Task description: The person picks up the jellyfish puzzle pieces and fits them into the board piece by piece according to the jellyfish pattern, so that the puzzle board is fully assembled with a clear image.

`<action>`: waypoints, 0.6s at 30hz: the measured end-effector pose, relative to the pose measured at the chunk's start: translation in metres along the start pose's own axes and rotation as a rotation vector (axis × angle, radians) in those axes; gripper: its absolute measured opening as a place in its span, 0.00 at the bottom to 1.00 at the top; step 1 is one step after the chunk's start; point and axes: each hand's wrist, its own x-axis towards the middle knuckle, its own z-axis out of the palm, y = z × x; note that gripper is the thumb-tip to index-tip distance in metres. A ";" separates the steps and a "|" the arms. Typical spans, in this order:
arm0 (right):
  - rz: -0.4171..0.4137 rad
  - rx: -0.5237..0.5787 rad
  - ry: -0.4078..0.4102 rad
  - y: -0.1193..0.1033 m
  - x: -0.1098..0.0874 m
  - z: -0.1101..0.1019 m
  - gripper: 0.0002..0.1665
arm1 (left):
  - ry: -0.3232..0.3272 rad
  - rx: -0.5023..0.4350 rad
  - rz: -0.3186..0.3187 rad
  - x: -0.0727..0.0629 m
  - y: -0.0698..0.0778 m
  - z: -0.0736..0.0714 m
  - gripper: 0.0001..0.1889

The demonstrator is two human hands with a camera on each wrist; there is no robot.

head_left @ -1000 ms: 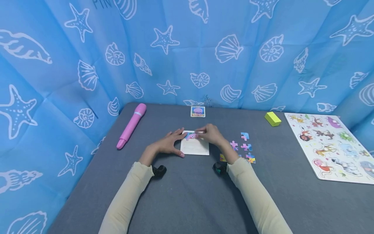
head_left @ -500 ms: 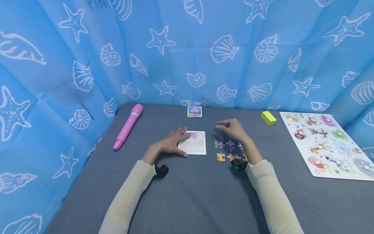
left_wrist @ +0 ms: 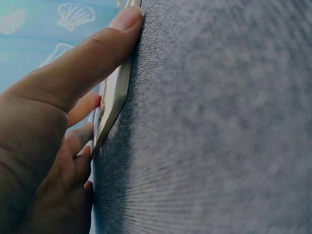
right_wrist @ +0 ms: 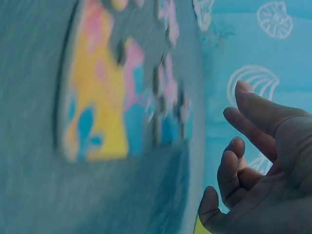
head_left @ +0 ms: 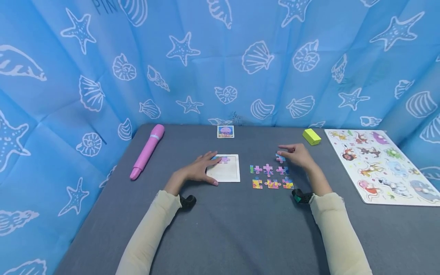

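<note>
A white puzzle tray lies flat on the table, with blue and pink jigsaw pieces along its far edge. My left hand rests at the tray's left side, its fingers spread over the far left corner and its thumb along the near edge. To the right, my right hand hovers by a loose blue and pink jigsaw piece; thumb and index finger stand apart in the right wrist view, with nothing between them. Loose jigsaw pieces lie nearer in two rows, yellow ones in front.
Behind the tray lies a small jellyfish picture card. A pink microphone-shaped stick is at the left, a yellow block at the back right. An animal peg board covers the far right. Blue shell-print cloth hangs behind.
My right hand has left the piece at the tray's far edge and moved right to the loose pieces. The left hand stays at the tray. The head view has shifted slightly.
</note>
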 end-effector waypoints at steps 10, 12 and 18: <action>0.020 0.013 -0.033 0.023 -0.004 -0.004 0.27 | 0.003 0.001 0.003 0.001 -0.001 0.001 0.49; 0.013 0.021 -0.037 0.026 -0.004 -0.004 0.26 | 0.002 -0.001 0.007 0.001 -0.001 0.001 0.49; 0.010 0.013 -0.070 0.031 -0.001 -0.006 0.26 | 0.000 -0.005 -0.002 0.001 -0.001 0.001 0.49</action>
